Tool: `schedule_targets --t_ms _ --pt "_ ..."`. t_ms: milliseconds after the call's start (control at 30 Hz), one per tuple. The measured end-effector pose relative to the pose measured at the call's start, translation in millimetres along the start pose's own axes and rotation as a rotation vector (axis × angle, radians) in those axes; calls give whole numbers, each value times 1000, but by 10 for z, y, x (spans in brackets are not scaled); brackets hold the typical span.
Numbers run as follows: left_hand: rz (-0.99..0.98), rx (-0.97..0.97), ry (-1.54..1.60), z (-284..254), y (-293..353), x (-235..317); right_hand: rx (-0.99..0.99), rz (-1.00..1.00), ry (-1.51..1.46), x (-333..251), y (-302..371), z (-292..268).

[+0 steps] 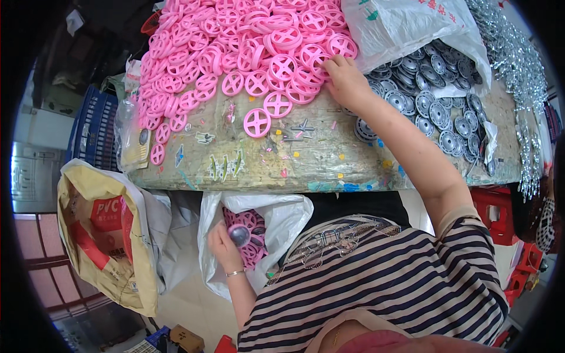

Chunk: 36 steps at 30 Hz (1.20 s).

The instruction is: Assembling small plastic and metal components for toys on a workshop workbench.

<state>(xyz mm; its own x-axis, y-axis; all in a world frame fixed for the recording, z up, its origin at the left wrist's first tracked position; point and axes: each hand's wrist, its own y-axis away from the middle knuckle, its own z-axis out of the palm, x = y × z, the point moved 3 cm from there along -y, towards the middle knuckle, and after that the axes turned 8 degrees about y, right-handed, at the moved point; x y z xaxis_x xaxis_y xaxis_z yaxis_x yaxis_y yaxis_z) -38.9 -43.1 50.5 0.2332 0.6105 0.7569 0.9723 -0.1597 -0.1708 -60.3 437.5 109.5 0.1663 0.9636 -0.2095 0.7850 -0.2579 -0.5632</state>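
My right hand (346, 79) reaches to the right edge of a large heap of pink plastic wheels (256, 82) with cross spokes. Its fingers are bent round the rim of one pink wheel (318, 61). Lower down, my left hand (223, 246) is inside the mouth of a white plastic bag (291, 213). A round, shiny grey disc (239, 235) sits at its fingers, slightly blurred, apparently held by the edge. Beneath the disc, more pink wheels (253, 259) lie in the bag. To the right of my right arm, grey hubcap-like discs (438, 115) spill from a white sack (412, 29).
A yellowish paper sack (73, 176) stands open left of the white bag. Silver tinsel (524, 106) hangs at the table's right end. Small stickers (226, 166) and pink scraps lie on the worn wooden table (218, 138). Red plastic stools (494, 212) stand at right.
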Motion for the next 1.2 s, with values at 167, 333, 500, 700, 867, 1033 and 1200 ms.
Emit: schedule_targets --t_ms 167,333,500,700,867,1033,1200 --pt "-58 131 276 213 -68 307 -190 162 -77 173 0 100" --pt "-38 -273 945 1040 -256 1191 -240 -81 -388 -494 328 -429" --pt "20 -616 1082 1801 -383 1677 -284 -60 -554 -910 1064 -591" --pt "-370 -726 1298 1872 -394 1690 -199 163 -232 -259 1124 -857" --pt "-342 -726 1296 1878 -395 1707 -280 154 -131 -74 1183 -743" --pt "-330 -733 1314 1881 -375 1681 -284 155 -123 -26 1113 -718" --pt "-301 -749 1274 1871 -367 1662 -227 105 -98 -39 1102 -731"
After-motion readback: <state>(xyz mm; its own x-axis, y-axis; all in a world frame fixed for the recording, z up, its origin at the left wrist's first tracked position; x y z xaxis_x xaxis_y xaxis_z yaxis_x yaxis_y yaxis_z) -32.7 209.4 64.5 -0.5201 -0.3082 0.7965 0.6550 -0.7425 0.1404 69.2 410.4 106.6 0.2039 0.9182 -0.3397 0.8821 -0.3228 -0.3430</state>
